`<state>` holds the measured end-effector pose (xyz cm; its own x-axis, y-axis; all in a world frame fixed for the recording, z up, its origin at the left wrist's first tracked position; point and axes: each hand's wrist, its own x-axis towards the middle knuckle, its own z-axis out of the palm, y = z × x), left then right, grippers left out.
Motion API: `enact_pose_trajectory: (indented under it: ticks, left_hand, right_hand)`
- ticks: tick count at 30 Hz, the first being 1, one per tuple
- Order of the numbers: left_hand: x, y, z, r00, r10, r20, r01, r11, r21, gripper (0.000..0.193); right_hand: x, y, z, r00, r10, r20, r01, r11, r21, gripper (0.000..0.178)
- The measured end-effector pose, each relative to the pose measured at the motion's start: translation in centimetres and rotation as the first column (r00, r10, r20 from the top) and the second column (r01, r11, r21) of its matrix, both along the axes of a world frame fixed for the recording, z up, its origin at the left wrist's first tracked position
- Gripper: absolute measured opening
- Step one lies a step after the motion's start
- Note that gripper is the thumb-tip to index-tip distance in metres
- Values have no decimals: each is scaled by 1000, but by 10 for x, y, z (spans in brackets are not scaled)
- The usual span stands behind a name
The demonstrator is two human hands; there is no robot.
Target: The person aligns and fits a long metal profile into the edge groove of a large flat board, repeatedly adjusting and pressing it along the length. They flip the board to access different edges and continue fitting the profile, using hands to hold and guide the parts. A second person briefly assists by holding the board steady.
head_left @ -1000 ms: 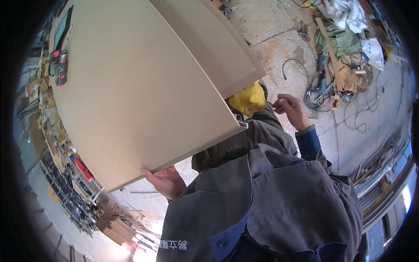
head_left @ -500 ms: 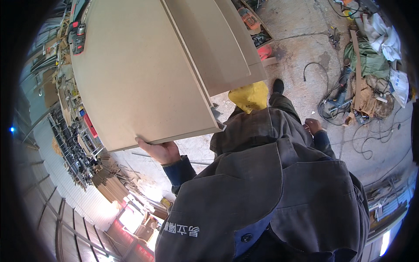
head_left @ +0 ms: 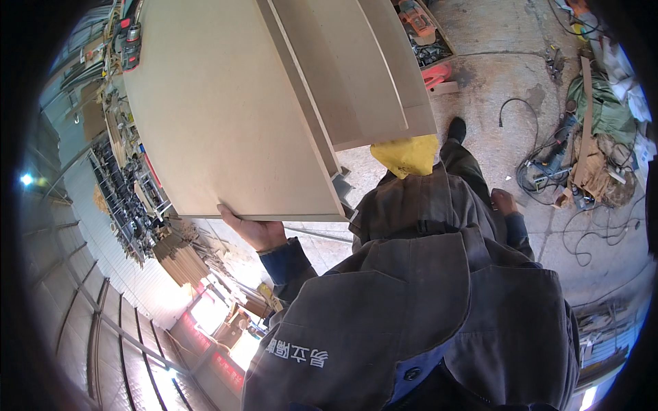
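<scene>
Beige panel [head_left: 233, 116]: left grip [head_left: 259, 234] at near edge, thumb on top.

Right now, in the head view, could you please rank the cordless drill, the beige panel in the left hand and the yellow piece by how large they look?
1. Beige panel, easily the largest, held at its edge by the left hand
2. Yellow piece
3. Cordless drill

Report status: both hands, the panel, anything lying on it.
Left hand gripping beige panel at near edge, thumb on top. Right hand off the panel, grip unclear. Cordless drill lying along panel's far left side.
</scene>
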<state>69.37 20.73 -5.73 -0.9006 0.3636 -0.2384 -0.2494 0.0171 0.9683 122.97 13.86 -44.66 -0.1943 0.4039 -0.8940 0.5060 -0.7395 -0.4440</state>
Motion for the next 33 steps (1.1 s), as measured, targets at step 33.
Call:
enact_pose_trajectory:
  ticks: [33]
  left_hand:
    - [-8, -4, 1, 997, -75, 18, 76, 994, -81, 59]
  right_hand:
    - [-8, -9, -29, 983, -166, -80, 139, 952, -274, 21]
